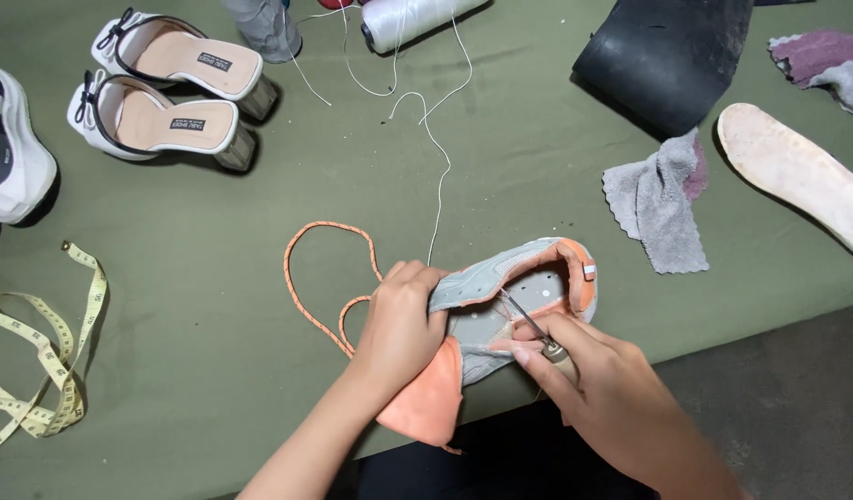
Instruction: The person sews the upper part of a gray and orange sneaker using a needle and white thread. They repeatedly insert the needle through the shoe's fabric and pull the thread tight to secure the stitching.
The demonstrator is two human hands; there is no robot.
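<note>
Grey and orange, the shoe (514, 301) lies across the table's near edge between our hands, heel end right: our left hand (400, 324) grips its toe end, our right hand (597, 384) pinches an awl (530, 326) angled up-left into the opening.

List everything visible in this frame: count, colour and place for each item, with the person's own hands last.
sneaker: 1, grey and orange, front centre of the table, gripped by both hands
awl: 1, metal shaft, pushed into the sneaker
shoelace: 1, orange, looped left of the sneaker
thread: 1, white, running from the spool to the sneaker
spool: 1, white, top centre
heeled sandals: 2, white, top left
white shoe: 1, left edge
measuring tape: 1, yellow, lower left
grey cloth: 1, right of centre
insole: 1, off-white, right
black sheet: 1, top right
table: 1, olive green
left hand: 1, on the sneaker
right hand: 1, holding the awl
</note>
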